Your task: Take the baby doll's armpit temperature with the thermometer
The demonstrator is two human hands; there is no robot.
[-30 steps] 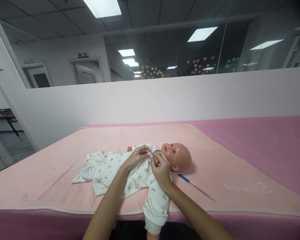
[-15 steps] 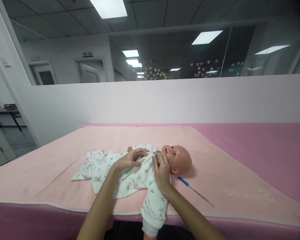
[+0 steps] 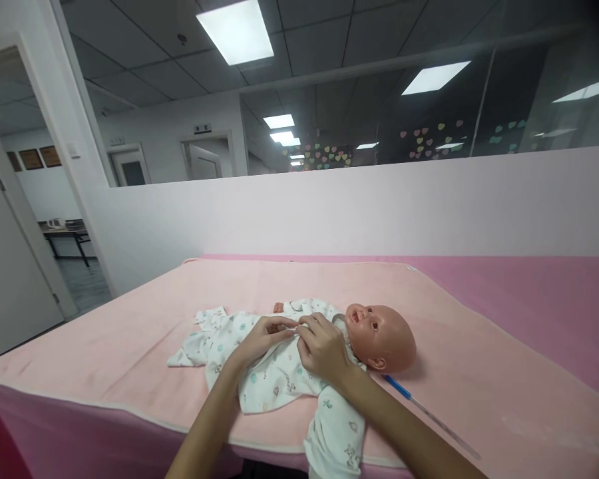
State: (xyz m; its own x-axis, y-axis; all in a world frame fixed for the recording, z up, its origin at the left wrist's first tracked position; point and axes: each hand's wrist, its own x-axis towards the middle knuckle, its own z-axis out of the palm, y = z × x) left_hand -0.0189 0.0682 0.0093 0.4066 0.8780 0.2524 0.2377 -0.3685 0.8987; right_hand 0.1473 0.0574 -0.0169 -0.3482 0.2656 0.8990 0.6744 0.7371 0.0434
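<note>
A baby doll (image 3: 387, 336) lies on its back, head to the right, dressed in a white printed romper (image 3: 272, 389). Over the doll's chest, my left hand (image 3: 262, 339) has its fingertips closed on the romper's front. My right hand (image 3: 323, 346) pinches the same front fabric, its fingertips almost meeting those of the left. Whatever lies between the fingertips is too small to make out. Close to the doll's head rests a thin clear stick with a blue end (image 3: 397, 387), which looks like a thermometer.
Under the doll spreads a pale pink blanket (image 3: 130, 332), over a darker pink surface (image 3: 544, 313). A low white wall (image 3: 359, 213) with glass above it stands behind. To the left, a doorway shows a desk (image 3: 67, 233) in another room.
My right hand has moved from the romper's collar down to the chest, beside my left fingertips. The camera view has turned a little to the left, shifting everything rightward.
</note>
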